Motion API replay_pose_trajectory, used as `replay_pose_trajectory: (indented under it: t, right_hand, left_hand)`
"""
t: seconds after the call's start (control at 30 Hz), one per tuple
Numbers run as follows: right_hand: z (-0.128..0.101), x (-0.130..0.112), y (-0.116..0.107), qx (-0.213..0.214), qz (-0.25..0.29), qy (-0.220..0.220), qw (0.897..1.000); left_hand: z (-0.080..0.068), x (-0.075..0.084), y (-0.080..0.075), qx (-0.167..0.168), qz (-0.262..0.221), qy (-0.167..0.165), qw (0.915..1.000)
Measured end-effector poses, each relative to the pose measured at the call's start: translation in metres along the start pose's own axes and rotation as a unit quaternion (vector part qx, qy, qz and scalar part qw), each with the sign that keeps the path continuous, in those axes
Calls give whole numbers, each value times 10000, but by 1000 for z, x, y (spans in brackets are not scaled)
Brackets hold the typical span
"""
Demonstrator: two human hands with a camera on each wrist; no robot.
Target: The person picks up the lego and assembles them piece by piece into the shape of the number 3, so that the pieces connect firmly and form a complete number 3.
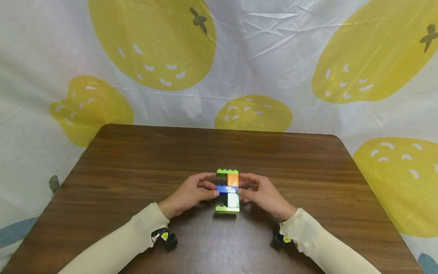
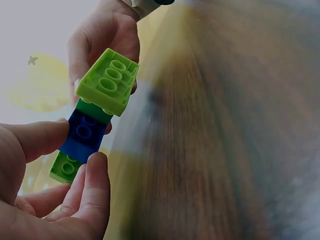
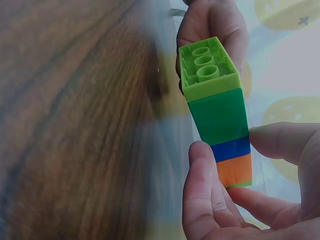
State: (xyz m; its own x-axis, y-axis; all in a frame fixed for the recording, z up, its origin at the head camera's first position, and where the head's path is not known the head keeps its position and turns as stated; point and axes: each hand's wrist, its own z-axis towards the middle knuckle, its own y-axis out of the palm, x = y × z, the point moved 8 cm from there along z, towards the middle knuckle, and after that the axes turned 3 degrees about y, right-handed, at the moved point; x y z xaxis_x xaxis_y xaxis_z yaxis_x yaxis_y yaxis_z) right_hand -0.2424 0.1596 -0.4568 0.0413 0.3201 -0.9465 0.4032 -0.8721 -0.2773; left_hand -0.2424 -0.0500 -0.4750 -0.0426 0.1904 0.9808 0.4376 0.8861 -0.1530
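A stack of toy building bricks joined in an E-like shape is held above the table between both hands. In the head view a light green brick [image 1: 227,172] forms its far end, followed by an orange brick [image 1: 233,179], a blue brick [image 1: 224,189], a green brick [image 1: 234,200] and another light green brick [image 1: 227,209] nearest me. My left hand [image 1: 188,193] pinches the free end of the blue brick. On the other side, my right hand [image 1: 265,195] grips the stack, its thumb against the blue brick. Hollow undersides with round tubes show in the left wrist view.
A dark brown wooden table [image 1: 154,152] lies under the hands, with rounded far corners. Behind it hangs a white cloth [image 1: 267,68] printed with yellow fruit. Each wrist carries a small black camera.
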Motion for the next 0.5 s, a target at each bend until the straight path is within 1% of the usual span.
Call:
replay_pose_trajectory:
  t: [0.27,0.5]
  right_hand:
    - [11,5,-2,-24,-71,92,9999]
    - [17,10,-2,-86,-109,303,9994]
  left_hand:
    - [10,-5,-2,32,-23,-145,9999]
    - [15,-8,-2,55,-235,-312,9992]
